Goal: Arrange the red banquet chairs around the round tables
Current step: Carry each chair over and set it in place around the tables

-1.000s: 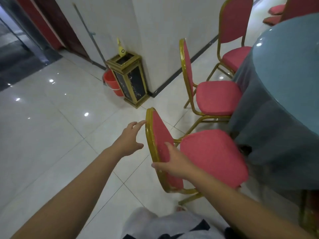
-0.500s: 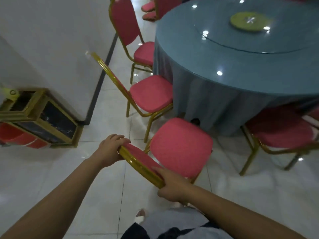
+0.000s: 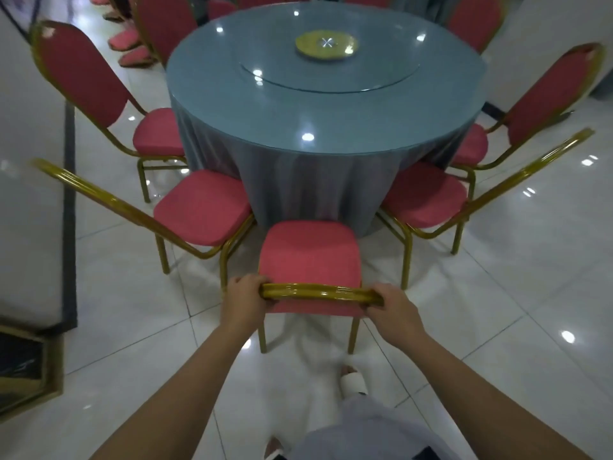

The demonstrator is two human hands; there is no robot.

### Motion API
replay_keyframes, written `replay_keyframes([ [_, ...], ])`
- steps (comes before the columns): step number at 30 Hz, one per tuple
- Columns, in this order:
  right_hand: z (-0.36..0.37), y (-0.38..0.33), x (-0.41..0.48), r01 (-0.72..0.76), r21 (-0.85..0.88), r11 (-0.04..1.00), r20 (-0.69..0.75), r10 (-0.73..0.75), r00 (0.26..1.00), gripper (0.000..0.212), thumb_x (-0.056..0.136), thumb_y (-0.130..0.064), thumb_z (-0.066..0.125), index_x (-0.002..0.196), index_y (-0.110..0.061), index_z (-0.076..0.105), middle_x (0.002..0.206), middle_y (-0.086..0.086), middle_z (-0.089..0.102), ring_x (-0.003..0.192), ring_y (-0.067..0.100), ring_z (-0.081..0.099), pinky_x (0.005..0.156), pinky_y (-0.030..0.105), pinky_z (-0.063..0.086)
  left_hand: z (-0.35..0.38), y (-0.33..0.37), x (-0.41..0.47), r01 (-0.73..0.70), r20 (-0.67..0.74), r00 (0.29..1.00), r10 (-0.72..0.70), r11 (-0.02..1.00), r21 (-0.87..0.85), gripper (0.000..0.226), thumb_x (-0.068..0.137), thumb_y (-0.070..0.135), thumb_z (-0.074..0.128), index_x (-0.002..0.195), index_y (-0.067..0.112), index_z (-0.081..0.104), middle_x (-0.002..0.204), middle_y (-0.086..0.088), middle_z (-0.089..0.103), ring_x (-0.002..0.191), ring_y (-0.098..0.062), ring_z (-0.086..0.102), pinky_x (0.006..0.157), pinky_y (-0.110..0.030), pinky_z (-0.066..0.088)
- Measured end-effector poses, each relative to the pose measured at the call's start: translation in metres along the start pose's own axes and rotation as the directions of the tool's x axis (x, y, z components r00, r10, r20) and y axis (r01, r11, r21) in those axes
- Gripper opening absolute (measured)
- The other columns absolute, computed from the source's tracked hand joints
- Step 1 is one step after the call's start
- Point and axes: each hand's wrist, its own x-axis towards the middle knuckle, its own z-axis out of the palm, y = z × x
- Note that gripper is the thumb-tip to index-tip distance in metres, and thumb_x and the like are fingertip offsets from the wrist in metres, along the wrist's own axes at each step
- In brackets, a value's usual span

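At the lower left edge, a gold-framed dark box-shaped bin (image 3: 49, 360), cut by the frame; inside only darkness, so not possible to tell the content. On the round table with blue-grey cloth (image 3: 298, 167), a round clear glass turntable (image 3: 381, 83), and on the middle of it a flat yellow-green round disc (image 3: 326, 44).

Directly in front of the body, a red banquet chair with gold metal frame (image 3: 310, 254), seen from above and behind. Seat turned toward the table, front edge of the seat just beside the hanging cloth. Stands on the glossy white tile floor (image 3: 497, 327), two rear legs visible under the seat.

Left hand (image 3: 247, 295) clamped on the left end of the gold top rail of the backrest, fingers curled over the rail. Right hand (image 3: 394, 308) clamped on the right end of the same rail, in the same manner. Both arms stretched forward, the rail between the two hands, the seat just beyond them on the table side.

To the left, a second red chair (image 3: 202, 207), seat near the cloth, back leaning outward; further left a third red chair (image 3: 83, 74). To the right, a fourth red chair (image 3: 424, 197), seat touching the cloth or just beside it, not possible to tell which; beyond it a fifth red chair (image 3: 547, 91). Below the gripped rail, near the bottom, a foot in a white sandal (image 3: 353, 380) on the tiles.
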Motion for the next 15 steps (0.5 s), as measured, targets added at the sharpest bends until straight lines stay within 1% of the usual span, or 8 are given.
replay_keyframes([
  [1, -0.007, 0.006, 0.008, -0.012, -0.004, 1.000, -0.007, 0.012, 1.000, 0.018, 0.080, -0.019, 0.063, 0.079, -0.036, 0.057, 0.083, -0.011, 0.055, 0.084, 0.012, 0.053, 0.072, 0.034, 0.045, 0.006, 0.009, 0.007, 0.004, -0.016, 1.000, -0.004, 1.000, 0.007, 0.012, 0.085, 0.018, 0.068, 0.080, 0.028, 0.070, 0.079, 0.007, 0.060, 0.099, -0.026, 0.052, 0.078, -0.043, 0.051],
  [3, -0.022, 0.014, 0.028, -0.013, 0.002, 1.000, 0.008, 0.013, 1.000, 0.024, 0.081, -0.015, 0.064, 0.075, -0.036, 0.052, 0.082, -0.010, 0.054, 0.084, 0.013, 0.052, 0.067, 0.032, 0.042, 0.014, 0.026, 0.024, 0.024, -0.019, 1.000, -0.023, 0.999, 0.040, 0.009, 0.087, 0.019, 0.065, 0.085, 0.026, 0.070, 0.084, 0.004, 0.061, 0.103, -0.028, 0.049, 0.075, -0.041, 0.049],
  [5, -0.036, 0.020, 0.052, -0.009, -0.012, 1.000, 0.035, 0.010, 0.999, 0.027, 0.081, -0.013, 0.066, 0.072, -0.034, 0.051, 0.081, -0.008, 0.055, 0.079, 0.014, 0.054, 0.061, 0.029, 0.038, 0.018, 0.040, 0.043, 0.047, 0.011, 0.999, -0.047, 0.997, 0.060, 0.008, 0.087, 0.022, 0.064, 0.090, 0.027, 0.070, 0.090, 0.003, 0.061, 0.107, -0.028, 0.047, 0.075, -0.039, 0.047],
  [7, -0.050, 0.022, 0.080, -0.004, -0.039, 0.999, 0.058, 0.007, 0.998, 0.026, 0.082, -0.014, 0.067, 0.071, -0.033, 0.053, 0.078, -0.007, 0.056, 0.074, 0.014, 0.056, 0.057, 0.027, 0.038, 0.016, 0.052, 0.066, 0.067, 0.051, 0.996, -0.069, 0.996, 0.052, 0.008, 0.085, 0.022, 0.065, 0.091, 0.026, 0.070, 0.092, 0.001, 0.063, 0.105, -0.028, 0.052, 0.080, -0.043, 0.052],
  [9, -0.062, 0.021, 0.109, -0.006, -0.056, 0.998, 0.083, 0.010, 0.996, 0.022, 0.083, -0.016, 0.068, 0.073, -0.033, 0.057, 0.077, -0.009, 0.059, 0.072, 0.011, 0.057, 0.055, 0.023, 0.037, 0.012, 0.062, 0.088, 0.087, 0.065, 0.994, -0.090, 0.995, 0.045, 0.005, 0.082, 0.020, 0.067, 0.085, 0.024, 0.068, 0.089, -0.002, 0.065, 0.098, -0.030, 0.058, 0.081, -0.047, 0.054],
  [11, -0.074, 0.020, 0.135, 0.009, -0.068, 0.998, 0.113, -0.001, 0.994, 0.022, 0.082, -0.019, 0.070, 0.072, -0.035, 0.060, 0.076, -0.010, 0.062, 0.071, 0.006, 0.058, 0.055, 0.022, 0.038, 0.010, 0.070, 0.110, 0.097, 0.056, 0.993, -0.100, 0.994, 0.041, 0.006, 0.080, 0.017, 0.069, 0.080, 0.022, 0.066, 0.087, -0.006, 0.065, 0.095, -0.032, 0.059, 0.082, -0.048, 0.053],
  [13, -0.085, 0.021, 0.159, 0.033, -0.073, 0.997, 0.132, -0.023, 0.991, 0.022, 0.081, -0.020, 0.072, 0.070, -0.035, 0.061, 0.076, -0.010, 0.063, 0.073, 0.009, 0.060, 0.059, 0.027, 0.044, 0.010, 0.079, 0.128, 0.103, 0.038, 0.994, -0.104, 0.994, 0.030, 0.011, 0.078, 0.015, 0.071, 0.077, 0.024, 0.064, 0.086, -0.007, 0.065, 0.093, -0.032, 0.059, 0.082, -0.047, 0.052],
  [15, -0.095, 0.024, 0.178, 0.046, -0.072, 0.996, 0.125, -0.036, 0.992, 0.017, 0.081, -0.020, 0.073, 0.074, -0.032, 0.064, 0.079, -0.009, 0.063, 0.077, 0.013, 0.060, 0.067, 0.032, 0.049, 0.012, 0.088, 0.146, 0.098, 0.012, 0.995, -0.099, 0.995, 0.030, 0.016, 0.077, 0.015, 0.073, 0.075, 0.026, 0.063, 0.084, -0.006, 0.066, 0.090, -0.031, 0.060, 0.080, -0.046, 0.053],
])
